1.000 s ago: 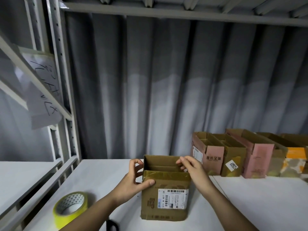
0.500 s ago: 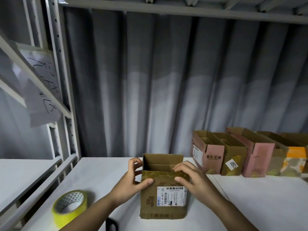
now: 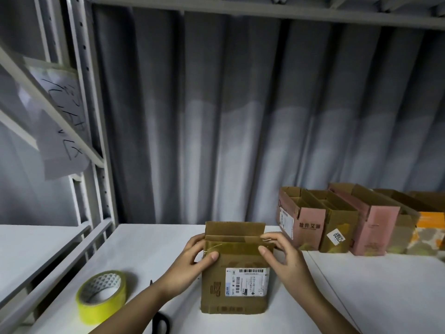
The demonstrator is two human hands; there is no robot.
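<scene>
Both hands, left hand (image 3: 190, 263) and right hand (image 3: 286, 259), fingers curled, grip the taped, rectangular cardboard box (image 3: 234, 280).

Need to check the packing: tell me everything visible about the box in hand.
The cardboard box is brown and worn, upright on the white shelf. Glossy tape crosses its front top edge; a white barcode label sits on the front. Its back flap stands up. The left hand and right hand grip its upper corners.

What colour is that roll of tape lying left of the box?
The tape roll is bright yellow, its inner core white and patterned; head view.
</scene>
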